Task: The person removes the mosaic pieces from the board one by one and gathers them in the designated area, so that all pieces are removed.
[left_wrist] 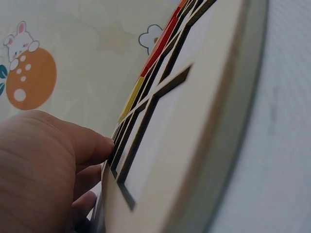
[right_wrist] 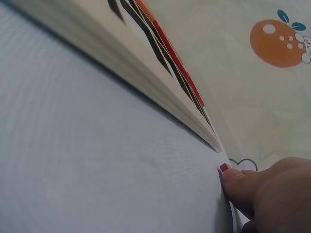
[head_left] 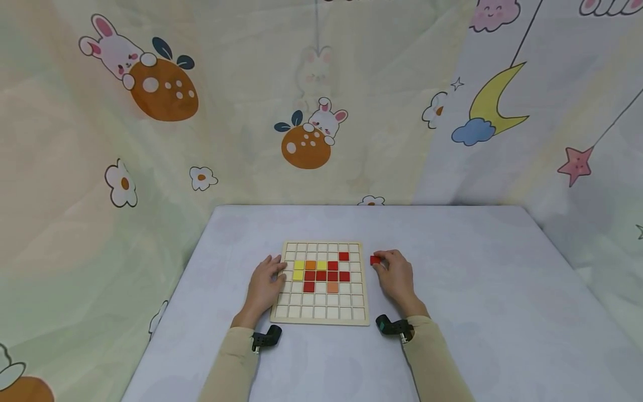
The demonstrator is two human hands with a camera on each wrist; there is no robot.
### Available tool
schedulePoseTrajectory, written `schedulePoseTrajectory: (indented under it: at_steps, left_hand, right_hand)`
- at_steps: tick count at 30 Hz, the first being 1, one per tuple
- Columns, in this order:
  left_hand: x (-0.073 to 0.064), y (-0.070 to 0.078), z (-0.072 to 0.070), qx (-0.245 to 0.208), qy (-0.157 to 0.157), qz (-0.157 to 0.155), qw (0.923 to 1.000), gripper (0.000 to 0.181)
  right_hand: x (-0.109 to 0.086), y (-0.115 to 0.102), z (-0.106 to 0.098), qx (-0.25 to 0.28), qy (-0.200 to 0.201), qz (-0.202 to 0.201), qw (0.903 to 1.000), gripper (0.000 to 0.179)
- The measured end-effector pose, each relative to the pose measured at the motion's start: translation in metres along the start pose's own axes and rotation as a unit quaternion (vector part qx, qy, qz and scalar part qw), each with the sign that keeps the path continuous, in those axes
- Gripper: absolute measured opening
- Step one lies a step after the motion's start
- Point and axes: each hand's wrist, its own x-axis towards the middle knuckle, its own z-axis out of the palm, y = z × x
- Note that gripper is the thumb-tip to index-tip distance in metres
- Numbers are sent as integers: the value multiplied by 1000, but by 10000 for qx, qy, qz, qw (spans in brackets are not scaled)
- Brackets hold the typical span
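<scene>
A light wooden grid board (head_left: 320,322) lies flat on the table, with small square tiles in several of its cells. Red tiles (head_left: 321,276), yellow tiles (head_left: 299,264), an orange tile (head_left: 311,265) and a salmon tile (head_left: 332,287) show. At the board's left edge rests my left hand (head_left: 263,286); its thumb (left_wrist: 99,145) touches the rim, the other fingers lie partly hidden beside it. Just right of the board, my right hand (head_left: 397,277) pinches a red tile (head_left: 374,260) between thumb and fingers. In the right wrist view only a corner of that red tile (right_wrist: 224,167) shows.
A pale cloth covers the table (head_left: 467,268). Behind it hangs a backdrop (head_left: 241,111) printed with rabbits, flowers and a moon. A black wrist camera (head_left: 266,338) sits on the left wrist, another black camera (head_left: 394,326) on the right.
</scene>
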Motion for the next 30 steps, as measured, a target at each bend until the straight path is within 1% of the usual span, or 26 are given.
schedulePoseTrajectory:
  at_steps: [3,9,19,25,30]
  left_hand:
    - [1,-1,1,2,12,-5,10000,34]
    - [1,-1,1,-27,12,-55,10000,34]
    - [1,-1,1,-54,-60,-151,9999,32]
    - [0,1,0,-64,-46,-128,9999,32]
    - [0,2,0,-10,-44,-192,9998,32]
  right_hand:
    - [0,-1,0,-37,0,12,10000,29]
    - [0,-2,1,-88,-51,70,9999,29]
    - [-1,-4,3,-136,46,-3,9999,28]
    - [0,-5,2,-117,53,31,9999,30]
    - [-2,-7,0,-4,-5,136,9999,33]
